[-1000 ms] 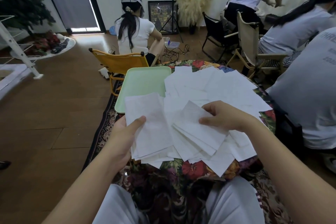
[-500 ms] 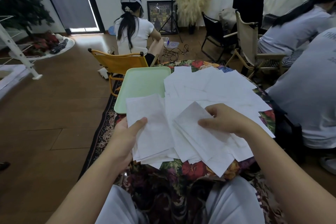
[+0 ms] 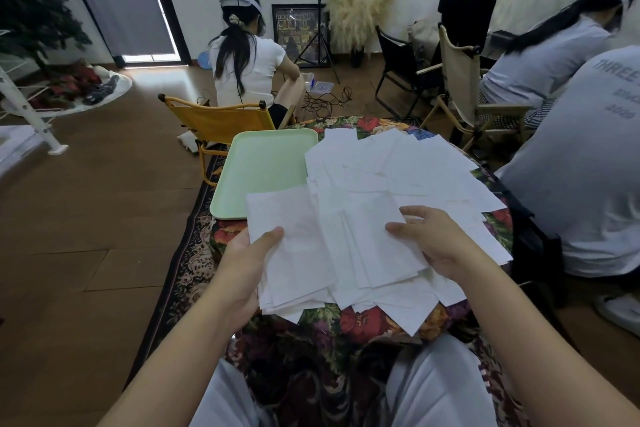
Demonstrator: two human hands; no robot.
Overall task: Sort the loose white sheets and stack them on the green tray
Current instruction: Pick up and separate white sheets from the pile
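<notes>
The loose white sheets look thin, light and limp, likely to slide over one another and to crease or drift if you lift them fast; you would do best to pinch each one near an edge or corner, thumb on top and fingers beneath, and to square a bundle before carrying it. They lie fanned in overlapping layers across the floral tablecloth in the middle of the frame, plain white, rectangular, faintly textured, some edges hanging over the near side; your left hand at lower centre-left grips a gathered bundle of sheets, thumb pressed on its top sheet; your right hand, just right of centre, pinches the edge of another sheet, fingers curled; the green tray sits just above your left hand, touching the spread, holding no stack yet.
</notes>
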